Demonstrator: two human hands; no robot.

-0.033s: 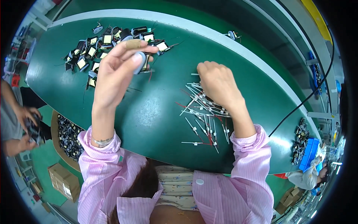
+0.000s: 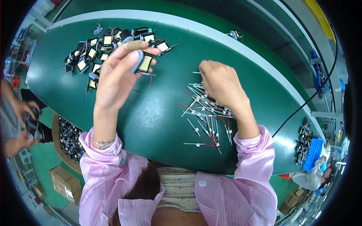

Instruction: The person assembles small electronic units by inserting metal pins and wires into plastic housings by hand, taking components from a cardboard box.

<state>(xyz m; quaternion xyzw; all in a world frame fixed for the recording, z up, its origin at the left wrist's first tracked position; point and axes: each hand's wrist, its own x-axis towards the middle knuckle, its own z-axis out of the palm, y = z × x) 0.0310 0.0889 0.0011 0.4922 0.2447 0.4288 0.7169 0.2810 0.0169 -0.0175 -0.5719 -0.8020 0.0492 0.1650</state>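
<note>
Held up over the left half of the green table, my left hand [image 2: 120,71] is closed on a small black part [image 2: 144,63] with a pale yellow pad and a rounded grey-blue end. A tan bandage wraps one of its fingers. A red wire and a thin pale rod [image 2: 149,74] show just below the part. To the right, my right hand [image 2: 220,77] pinches a thin whitish rod [image 2: 196,72], whose end sticks out leftward from the fingertips. Under and in front of that hand lies a loose pile of thin rods with red wires [image 2: 203,109].
Several similar black parts [image 2: 92,52] are heaped at the far left; another part [image 2: 234,35] sits beyond the pale rim. A carton of parts [image 2: 56,139] stands by the left edge, near a co-worker's hands [image 2: 28,124]. A blue bin [image 2: 313,154] is at the right.
The black part in my left hand has turned, so its yellow pad now shows more fully. My right hand has shifted slightly upward with its rod.
</note>
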